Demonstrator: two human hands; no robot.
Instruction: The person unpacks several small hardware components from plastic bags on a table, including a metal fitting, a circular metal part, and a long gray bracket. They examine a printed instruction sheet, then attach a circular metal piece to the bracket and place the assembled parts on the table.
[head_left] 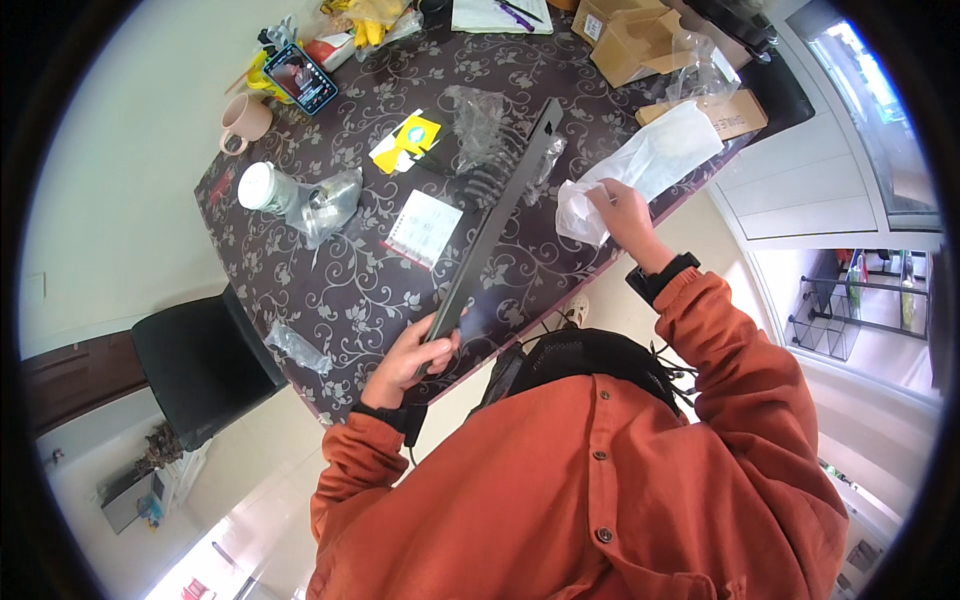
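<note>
My left hand (410,358) is wrapped round the near end of a long, flat dark grey bar (487,240). The bar slants up and away to the right over the table, and a small dark slot shows near its far end. With my right hand (624,218) I pinch the near edge of a white, soft-looking packing sleeve (655,152), crumpled where the fingers grip it. The sleeve lies along the table's right edge, partly over a flat brown cardboard piece (742,115). A dark coiled thing (484,182) sits beside the bar's left side.
On the patterned table (535,270) lie a small notepad (424,228), a yellow card (408,142) and clear plastic bags (330,205). A white-lidded jar (262,187), pink mug (247,122), phone (300,78) and open cardboard box (635,45) stand further back. A black chair (205,360) is at left.
</note>
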